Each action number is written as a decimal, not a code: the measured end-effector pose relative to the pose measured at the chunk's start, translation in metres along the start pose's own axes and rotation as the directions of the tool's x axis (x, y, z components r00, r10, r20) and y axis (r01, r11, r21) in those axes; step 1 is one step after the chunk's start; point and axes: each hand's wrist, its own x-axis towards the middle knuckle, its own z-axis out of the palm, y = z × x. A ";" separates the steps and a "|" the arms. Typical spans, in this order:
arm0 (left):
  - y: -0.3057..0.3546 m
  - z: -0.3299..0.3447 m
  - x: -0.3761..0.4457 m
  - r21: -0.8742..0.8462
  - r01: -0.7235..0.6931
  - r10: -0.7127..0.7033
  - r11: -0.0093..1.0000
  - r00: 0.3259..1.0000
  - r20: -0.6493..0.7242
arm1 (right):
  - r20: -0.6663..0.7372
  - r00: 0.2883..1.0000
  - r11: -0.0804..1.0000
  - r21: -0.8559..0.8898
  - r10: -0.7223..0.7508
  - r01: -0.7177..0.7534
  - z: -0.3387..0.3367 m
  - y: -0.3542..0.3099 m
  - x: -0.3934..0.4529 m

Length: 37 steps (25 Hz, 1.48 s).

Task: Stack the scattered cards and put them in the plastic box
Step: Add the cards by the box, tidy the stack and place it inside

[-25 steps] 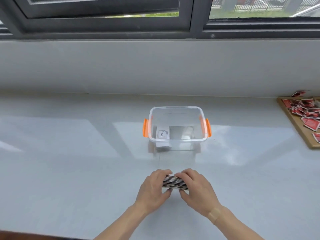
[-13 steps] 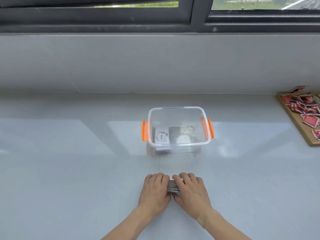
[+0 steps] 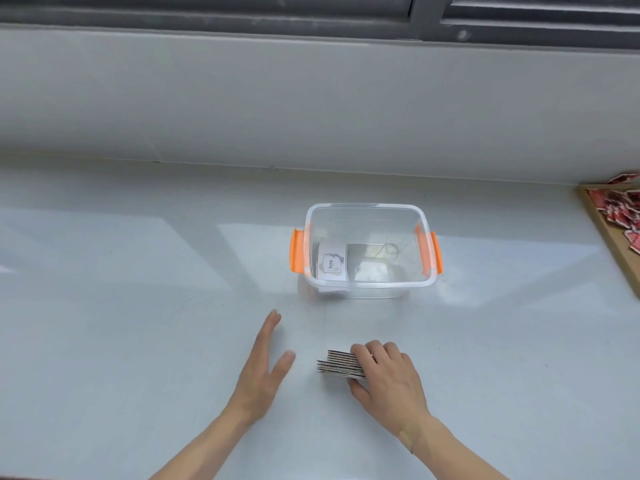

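A stack of cards (image 3: 337, 366) with dark striped edges lies on the white countertop, slightly fanned at its left end. My right hand (image 3: 388, 382) grips its right end, fingers over the top and thumb beneath. My left hand (image 3: 264, 372) hovers flat and open to the left of the stack, apart from it. Beyond both hands stands a clear plastic box (image 3: 367, 289) with orange side clips, lid off. Inside it lie a white card printed "love" (image 3: 332, 264) and a dark card.
A wooden tray (image 3: 604, 233) with several red cards sits at the far right edge. A grey wall under a window frame rises behind the countertop (image 3: 138, 306).
My left hand has let go of the stack and moved out to the left, opening flat. My right hand keeps hold of the stack. The camera has tilted down.
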 end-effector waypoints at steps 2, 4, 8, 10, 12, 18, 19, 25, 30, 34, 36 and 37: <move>0.005 0.010 0.001 -0.236 0.033 -0.075 0.971 0.983 -0.170 | 0.000 1.000 1.000 0.006 0.007 -0.007 0.000 -0.001 0.000; 0.018 0.032 0.005 -0.353 0.066 -0.135 0.933 0.975 -0.174 | -0.001 1.000 1.000 0.019 0.014 -0.014 0.001 -0.003 0.001; 0.050 0.087 0.013 -0.411 0.225 -0.189 0.883 0.974 0.127 | -0.006 0.999 0.998 0.044 0.037 -0.037 0.001 -0.001 0.004; 0.052 0.084 0.018 -0.382 0.204 -0.158 0.901 0.976 0.149 | -0.005 0.999 0.998 0.044 0.037 -0.037 0.000 0.001 0.004; 0.045 0.070 0.026 -0.419 0.162 -0.158 0.893 0.986 0.043 | -0.015 0.999 0.998 0.042 0.040 -0.039 0.001 0.003 0.005; 0.060 0.091 0.019 -0.401 0.174 -0.173 0.899 0.984 0.039 | -0.050 0.998 0.998 0.058 0.040 -0.037 0.004 0.003 0.004; 0.060 0.096 0.015 -0.321 0.173 -0.153 0.931 0.984 0.087 | -0.060 0.998 0.998 0.056 0.032 -0.029 0.005 0.005 0.004; 0.049 0.080 0.005 0.199 -0.215 0.158 0.956 0.951 0.265 | -0.085 0.996 0.998 0.068 0.003 0.003 0.006 0.008 0.002; 0.037 0.079 0.004 0.485 -0.417 0.271 0.769 0.899 0.343 | -0.084 0.995 0.957 0.289 0.055 -0.029 -0.003 0.012 0.001; 0.034 0.083 0.006 0.566 -0.414 0.262 0.713 0.906 0.333 | 0.038 0.975 0.602 0.781 0.219 -0.166 -0.010 0.035 -0.019; 0.033 0.084 0.006 0.584 -0.409 0.262 0.701 0.910 0.322 | 0.076 0.905 0.282 0.936 0.419 -0.209 -0.014 0.042 -0.029; 0.033 0.084 0.006 0.591 -0.401 0.256 0.700 0.913 0.317 | 0.101 0.851 0.144 0.969 0.516 -0.202 -0.014 0.045 -0.034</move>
